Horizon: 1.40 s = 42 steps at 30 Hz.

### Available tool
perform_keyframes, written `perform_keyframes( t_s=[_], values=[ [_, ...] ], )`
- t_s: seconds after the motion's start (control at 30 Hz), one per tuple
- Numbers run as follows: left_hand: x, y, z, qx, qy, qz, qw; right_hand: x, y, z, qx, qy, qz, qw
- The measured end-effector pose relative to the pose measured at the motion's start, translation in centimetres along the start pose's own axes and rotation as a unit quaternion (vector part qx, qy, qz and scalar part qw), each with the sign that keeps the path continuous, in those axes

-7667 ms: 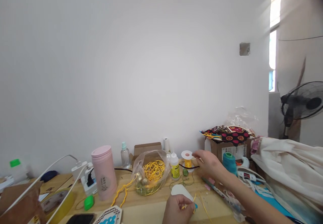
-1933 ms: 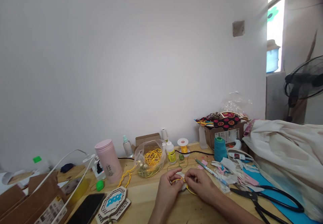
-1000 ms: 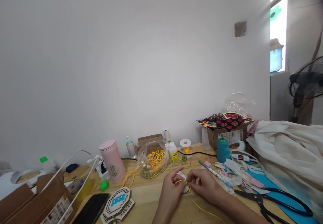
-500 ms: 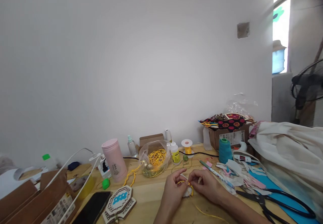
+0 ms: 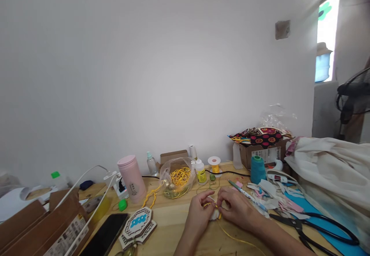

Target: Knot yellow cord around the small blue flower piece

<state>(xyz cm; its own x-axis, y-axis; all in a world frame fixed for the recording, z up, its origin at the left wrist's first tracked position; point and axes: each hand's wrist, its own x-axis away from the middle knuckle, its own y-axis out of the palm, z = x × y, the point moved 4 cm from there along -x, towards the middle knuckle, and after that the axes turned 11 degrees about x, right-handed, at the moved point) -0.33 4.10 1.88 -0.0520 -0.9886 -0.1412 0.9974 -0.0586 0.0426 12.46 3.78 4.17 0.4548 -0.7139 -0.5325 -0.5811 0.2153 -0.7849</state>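
My left hand (image 5: pixel 199 213) is closed in a pinch on a small white piece (image 5: pixel 214 214), whose full shape is hidden by my fingers. Yellow cord (image 5: pixel 237 240) loops around that piece and trails across the wooden table toward the lower right. Close beside it, my right hand (image 5: pixel 235 208) pinches the yellow cord between thumb and forefinger. The two hands' fingertips nearly meet over the white piece.
Behind my hands stand a plastic bag of yellow cord (image 5: pixel 180 177), a glue bottle (image 5: pixel 200 172) and a thread spool (image 5: pixel 214 165). Large black scissors (image 5: pixel 297 225) lie right, near teal thread (image 5: pixel 257 170). Left are a phone (image 5: pixel 105 235), octagonal ornament (image 5: pixel 137 223) and pink tumbler (image 5: pixel 132 179).
My right fingertips have shifted slightly at the white piece, and the cord's trailing end now shows as one line from it. The camera view has tilted a little.
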Motion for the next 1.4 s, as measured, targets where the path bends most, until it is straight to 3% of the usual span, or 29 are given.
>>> perform_keyframes(
  t_s=[0.23,0.4,0.6,0.73,0.8,0.87,1.0,1.07,1.13,1.2,1.3,1.4],
  values=[
    [0.0,0.2,-0.1,0.024,-0.001,-0.017,1.0,-0.1,0.2,-0.7,0.066,-0.06,0.016,0.996],
    [-0.1,0.0,-0.1,0.01,0.0,-0.008,1.0,0.0,0.6,-1.1,0.098,-0.068,0.003,0.993],
    [0.1,0.1,-0.1,0.013,0.003,-0.025,1.0,0.0,-0.5,-0.8,-0.001,-0.001,0.009,1.0],
    [0.0,-0.2,-0.1,0.022,-0.008,0.005,1.0,-0.2,-0.6,0.1,-0.128,0.048,-0.024,0.99],
    [-0.2,-0.5,-0.1,0.026,-0.01,0.027,0.999,-0.3,-0.7,0.4,-0.24,0.085,-0.074,0.964],
    [-0.3,-0.8,-0.2,0.037,-0.015,0.044,0.998,-0.3,-1.5,0.2,-0.368,0.096,-0.118,0.917],
    [-0.3,-1.1,-0.6,0.062,-0.03,0.062,0.996,-0.1,-5.6,0.3,-0.563,0.077,-0.089,0.818],
    [-0.3,-1.0,-0.7,0.067,-0.031,0.063,0.995,-0.1,-7.3,1.4,-0.592,0.096,-0.026,0.8],
    [-0.3,-0.8,-0.7,0.067,-0.027,0.057,0.996,-0.3,-7.7,3.0,-0.553,0.165,0.045,0.816],
    [-0.3,-0.6,-0.5,0.061,-0.023,0.048,0.997,-0.5,-6.8,3.9,-0.437,0.217,0.084,0.869],
    [-0.3,-0.5,-0.3,0.046,-0.012,0.039,0.998,-0.8,-3.8,2.8,-0.194,0.175,0.027,0.965],
    [-0.3,-0.4,0.0,0.037,0.004,0.025,0.999,-0.3,-1.2,1.0,-0.024,0.107,-0.003,0.994]
  ],
)
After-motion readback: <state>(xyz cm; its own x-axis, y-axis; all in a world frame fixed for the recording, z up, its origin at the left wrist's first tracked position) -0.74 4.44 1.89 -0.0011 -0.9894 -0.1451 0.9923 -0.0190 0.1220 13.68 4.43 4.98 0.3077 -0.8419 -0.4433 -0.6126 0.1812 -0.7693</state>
